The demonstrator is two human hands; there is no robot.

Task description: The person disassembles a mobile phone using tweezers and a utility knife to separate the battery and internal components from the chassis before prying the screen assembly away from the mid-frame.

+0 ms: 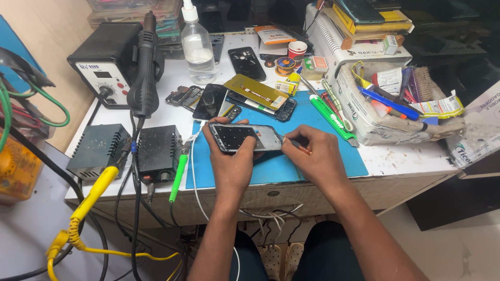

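In the head view, we hold a phone [245,137] in the middle of the frame, just above the blue mat [317,156] on the table [406,156]. Our left hand [233,156] is wrapped around the phone's left end. The fingers curl up behind it and the thumb sits on its near edge, so this grip is closed on the phone. Our right hand [317,156] is at the phone's right end. Its fingers pinch a small tool [296,144] with an orange bit showing, and the tip touches the phone's right edge. That grip is closed on the tool.

We think the phone is light and thin. It looks open, with its dark inside showing, so it is likely easy to break. It is stiff, but it could bend or crack if we squeeze hard. The smooth sides may be slippery. The best place to hold it looks like the long edges, not the open face.

In the upper middle of the frame lie more phones and parts [250,96]. A clear bottle [198,44] stands behind them. At the upper left sits a black box with a heat gun [143,67]. At the upper right is a white box of tools [396,99]. A green knife [333,114] lies just right of the mat's top.
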